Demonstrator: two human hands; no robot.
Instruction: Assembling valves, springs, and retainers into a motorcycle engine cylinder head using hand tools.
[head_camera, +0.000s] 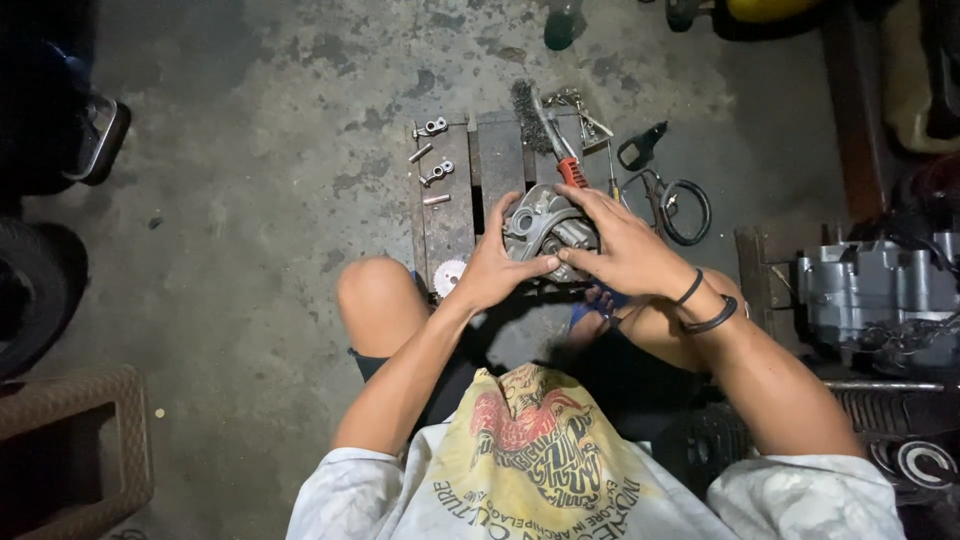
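I sit low over a small dark wooden bench on a concrete floor. Both hands hold a grey metal engine casting at the bench's near edge. My left hand grips its left side, thumb across the front. My right hand, with dark bands on the wrist, lies over its right side, fingers spread on top. Much of the part is hidden under my hands.
On the bench lie small metal rocker pieces, a sprocket, a wire brush and a red-handled screwdriver. A black cable loop lies right of it. An engine block stands at the right, a tyre and crate left.
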